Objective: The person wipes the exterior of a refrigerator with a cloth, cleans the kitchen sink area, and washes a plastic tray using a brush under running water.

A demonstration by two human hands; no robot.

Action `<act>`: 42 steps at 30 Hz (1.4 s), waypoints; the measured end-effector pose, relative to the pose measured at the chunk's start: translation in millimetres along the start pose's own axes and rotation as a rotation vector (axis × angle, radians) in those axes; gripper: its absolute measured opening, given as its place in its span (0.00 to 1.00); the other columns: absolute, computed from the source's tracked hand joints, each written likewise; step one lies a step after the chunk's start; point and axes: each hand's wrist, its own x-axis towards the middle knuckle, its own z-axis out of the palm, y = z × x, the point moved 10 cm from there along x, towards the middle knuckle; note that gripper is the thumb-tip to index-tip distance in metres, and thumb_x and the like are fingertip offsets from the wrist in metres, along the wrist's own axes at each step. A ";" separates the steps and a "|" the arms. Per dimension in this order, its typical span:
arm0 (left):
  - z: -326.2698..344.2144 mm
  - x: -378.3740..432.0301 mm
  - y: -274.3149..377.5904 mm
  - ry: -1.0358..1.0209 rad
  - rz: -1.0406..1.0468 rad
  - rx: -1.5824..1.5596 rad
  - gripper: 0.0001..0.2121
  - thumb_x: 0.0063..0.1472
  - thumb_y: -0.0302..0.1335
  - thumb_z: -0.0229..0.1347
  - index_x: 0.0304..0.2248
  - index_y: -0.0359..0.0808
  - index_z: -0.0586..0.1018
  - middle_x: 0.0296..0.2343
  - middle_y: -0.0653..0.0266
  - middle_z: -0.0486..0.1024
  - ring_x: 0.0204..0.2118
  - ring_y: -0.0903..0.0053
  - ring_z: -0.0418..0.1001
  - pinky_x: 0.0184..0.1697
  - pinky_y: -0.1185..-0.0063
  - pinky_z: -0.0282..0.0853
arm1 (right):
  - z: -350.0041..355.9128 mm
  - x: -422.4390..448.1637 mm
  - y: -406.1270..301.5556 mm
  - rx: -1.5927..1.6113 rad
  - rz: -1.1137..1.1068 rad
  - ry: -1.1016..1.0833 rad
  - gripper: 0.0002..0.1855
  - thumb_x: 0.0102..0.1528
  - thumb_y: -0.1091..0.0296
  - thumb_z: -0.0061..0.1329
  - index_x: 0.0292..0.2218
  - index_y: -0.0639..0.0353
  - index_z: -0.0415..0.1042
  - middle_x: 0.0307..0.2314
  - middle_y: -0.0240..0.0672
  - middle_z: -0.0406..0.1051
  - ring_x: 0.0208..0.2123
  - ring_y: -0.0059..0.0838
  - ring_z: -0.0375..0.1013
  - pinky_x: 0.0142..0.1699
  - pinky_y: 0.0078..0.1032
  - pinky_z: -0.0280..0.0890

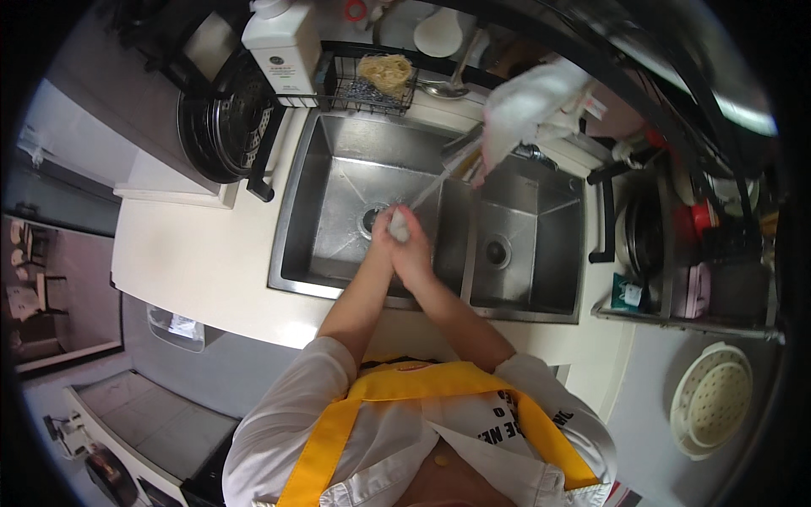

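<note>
Over the left basin of a stainless steel double sink (355, 133), my left hand (381, 229) and my right hand (413, 246) are pressed together, palms facing. A thin stream of water (433, 192) runs from the metal faucet (466, 158) down to my fingers. Between the hands shows a whitish patch (398, 226); whether it is foam, water or a small object I cannot tell. Behind my fingers the drain (369, 220) is partly hidden. A white cloth (526, 101) hangs beside the faucet and covers part of it.
A wire basket (345, 85) with a tan scrubber (385, 73) and a white plastic bottle (282, 54) stand behind the sink. To the right are the second basin's drain (497, 252), a black rack (608, 218) and a hanging colander (713, 402). Countertop (190, 244) extends left.
</note>
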 end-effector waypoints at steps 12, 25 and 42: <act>-2.6 -6.9 14.5 0.309 0.255 -0.064 0.17 0.67 0.41 0.43 0.47 0.39 0.71 0.42 0.60 0.73 0.44 0.65 0.72 0.49 0.68 0.68 | 43.5 14.6 -8.0 -0.452 -0.180 -0.188 0.27 0.53 0.67 0.51 0.55 0.50 0.67 0.51 0.45 0.68 0.52 0.44 0.68 0.57 0.31 0.62; -12.9 6.6 3.8 0.364 0.092 -0.242 0.20 0.68 0.46 0.43 0.47 0.39 0.73 0.44 0.65 0.72 0.49 0.71 0.69 0.50 0.72 0.65 | 11.9 27.5 40.5 -0.382 0.198 0.151 0.20 0.53 0.56 0.53 0.44 0.59 0.74 0.40 0.50 0.75 0.41 0.44 0.76 0.46 0.36 0.68; -15.5 -17.5 27.0 0.703 0.255 1.150 0.23 0.61 0.41 0.51 0.53 0.43 0.69 0.48 0.58 0.67 0.50 0.57 0.63 0.57 0.66 0.59 | -8.4 103.9 52.9 -0.845 -0.482 0.080 0.22 0.52 0.51 0.54 0.36 0.65 0.74 0.34 0.51 0.75 0.37 0.52 0.74 0.44 0.40 0.68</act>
